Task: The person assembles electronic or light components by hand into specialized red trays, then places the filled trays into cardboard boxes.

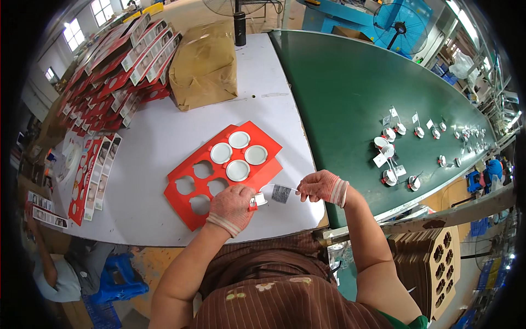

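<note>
My left hand (233, 207), in a thin reddish-white glove with bare fingertips, holds a small round white light fitting (260, 199) with a red clip at the table's near side. From the fitting a thin white wire carries a printed grey tag (281, 193). The wire's far end is pinched by my right hand (323, 187), gloved likewise. Just beyond my left hand lies a red card sheet (264, 133) with round cut-outs. Several white round fittings (256, 154) sit in its right-hand holes, while the left-hand holes show the table through them.
A green conveyor belt (339, 98) runs along the right, carrying several fittings with tags (388, 134). Red printed cartons (120, 71) are piled far left, beside a brown wrapped package (205, 71). Another person (57, 279) sits at the lower left. Cut-out cardboard inserts (438, 263) stand lower right.
</note>
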`<state>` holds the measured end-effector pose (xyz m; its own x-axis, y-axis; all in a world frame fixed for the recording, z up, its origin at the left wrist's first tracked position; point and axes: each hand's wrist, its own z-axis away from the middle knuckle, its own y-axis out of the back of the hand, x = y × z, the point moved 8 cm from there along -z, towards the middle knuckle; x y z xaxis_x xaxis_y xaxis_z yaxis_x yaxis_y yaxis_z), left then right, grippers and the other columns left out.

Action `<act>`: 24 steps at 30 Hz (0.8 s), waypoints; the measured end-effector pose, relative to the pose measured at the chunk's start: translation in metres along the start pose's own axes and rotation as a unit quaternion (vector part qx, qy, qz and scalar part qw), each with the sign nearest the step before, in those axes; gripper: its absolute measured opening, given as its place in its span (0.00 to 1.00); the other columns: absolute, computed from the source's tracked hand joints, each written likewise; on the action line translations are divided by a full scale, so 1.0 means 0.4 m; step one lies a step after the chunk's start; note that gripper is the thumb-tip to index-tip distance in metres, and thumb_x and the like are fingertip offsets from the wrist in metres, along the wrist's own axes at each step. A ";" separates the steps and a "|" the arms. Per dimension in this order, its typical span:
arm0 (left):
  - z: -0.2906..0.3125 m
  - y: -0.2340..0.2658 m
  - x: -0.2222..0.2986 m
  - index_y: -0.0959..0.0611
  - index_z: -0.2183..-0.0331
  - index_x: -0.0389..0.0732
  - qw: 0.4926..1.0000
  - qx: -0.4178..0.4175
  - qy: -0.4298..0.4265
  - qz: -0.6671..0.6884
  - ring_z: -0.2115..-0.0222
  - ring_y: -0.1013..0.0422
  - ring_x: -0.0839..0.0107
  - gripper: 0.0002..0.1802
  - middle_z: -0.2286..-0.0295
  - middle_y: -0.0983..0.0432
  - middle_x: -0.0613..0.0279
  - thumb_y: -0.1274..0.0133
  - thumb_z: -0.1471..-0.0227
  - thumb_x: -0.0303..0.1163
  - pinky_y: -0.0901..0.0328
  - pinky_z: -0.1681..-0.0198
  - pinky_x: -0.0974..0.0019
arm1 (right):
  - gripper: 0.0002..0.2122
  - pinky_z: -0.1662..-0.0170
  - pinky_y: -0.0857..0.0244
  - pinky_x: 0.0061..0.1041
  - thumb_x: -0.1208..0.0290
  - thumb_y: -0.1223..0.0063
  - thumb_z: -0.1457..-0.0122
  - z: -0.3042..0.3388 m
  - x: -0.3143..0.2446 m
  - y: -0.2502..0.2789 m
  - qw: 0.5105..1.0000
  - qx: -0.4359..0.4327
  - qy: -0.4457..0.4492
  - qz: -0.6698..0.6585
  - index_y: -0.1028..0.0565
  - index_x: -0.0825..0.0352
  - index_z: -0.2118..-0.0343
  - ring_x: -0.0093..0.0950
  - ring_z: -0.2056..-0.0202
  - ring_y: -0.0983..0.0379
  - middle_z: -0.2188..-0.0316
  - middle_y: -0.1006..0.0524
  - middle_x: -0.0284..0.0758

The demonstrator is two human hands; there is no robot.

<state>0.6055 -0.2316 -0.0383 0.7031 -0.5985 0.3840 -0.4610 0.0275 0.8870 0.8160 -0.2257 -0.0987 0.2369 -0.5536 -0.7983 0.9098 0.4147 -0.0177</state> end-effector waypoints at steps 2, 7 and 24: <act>-0.007 0.018 0.006 0.24 0.70 0.44 1.000 -0.004 0.020 -0.007 0.72 0.29 0.57 0.11 0.73 0.28 0.58 0.42 0.60 0.33 0.33 0.70 0.56 | 0.08 0.80 0.40 0.17 0.71 0.51 0.44 -0.001 0.012 -0.017 1.000 0.000 0.010 0.012 0.23 0.70 0.70 0.17 0.81 0.34 0.79 0.25 0.31; 0.005 -0.013 -0.033 0.24 0.64 0.38 0.979 -0.077 0.179 0.053 0.71 0.26 0.60 0.17 0.70 0.25 0.55 0.42 0.57 0.35 0.30 0.72 0.61 | 0.08 0.81 0.40 0.19 0.68 0.51 0.46 0.030 -0.019 -0.047 0.982 0.143 -0.007 0.126 0.24 0.67 0.71 0.18 0.84 0.35 0.81 0.25 0.29; 0.083 -0.195 -0.047 0.27 0.58 0.36 0.554 0.133 0.406 0.714 0.70 0.26 0.60 0.18 0.66 0.25 0.54 0.48 0.50 0.35 0.27 0.76 0.58 | 0.09 0.85 0.45 0.17 0.70 0.50 0.44 0.056 -0.014 -0.209 0.961 0.265 0.080 -0.021 0.30 0.69 0.76 0.17 0.88 0.37 0.87 0.28 0.33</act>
<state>0.6103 -0.2489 -0.1230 -0.5202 0.4419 0.7308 -0.8490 -0.1750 -0.4985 0.7461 -0.2734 -0.0793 0.1800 -0.4254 -0.8869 0.9731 -0.0548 0.2238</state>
